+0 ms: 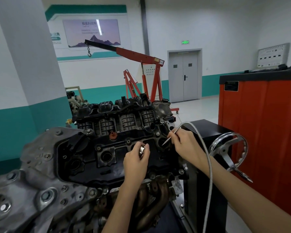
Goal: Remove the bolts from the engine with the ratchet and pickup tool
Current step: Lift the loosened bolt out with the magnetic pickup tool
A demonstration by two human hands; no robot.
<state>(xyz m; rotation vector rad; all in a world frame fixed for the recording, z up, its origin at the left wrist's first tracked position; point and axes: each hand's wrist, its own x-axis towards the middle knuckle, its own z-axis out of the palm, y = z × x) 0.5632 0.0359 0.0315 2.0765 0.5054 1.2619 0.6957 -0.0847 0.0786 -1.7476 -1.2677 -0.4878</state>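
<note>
The engine (107, 167) sits on a stand in front of me, its black valve cover (84, 152) facing up with several round wells and bolts. My left hand (135, 159) grips a shiny metal ratchet part (142, 150) over the middle of the cover. My right hand (186, 145) pinches the thin tip of the flexible pickup tool (208, 158). That tip points down into the rightmost well (162, 142). The tool's silver hose loops up and then trails down past my right forearm.
A chrome handwheel (228, 152) on the engine stand sticks out at the right. Behind it stands an orange cabinet (262, 132). A red engine crane (141, 73) stands at the back, with a grey double door (183, 78) beyond. A pillar (32, 56) rises at the left.
</note>
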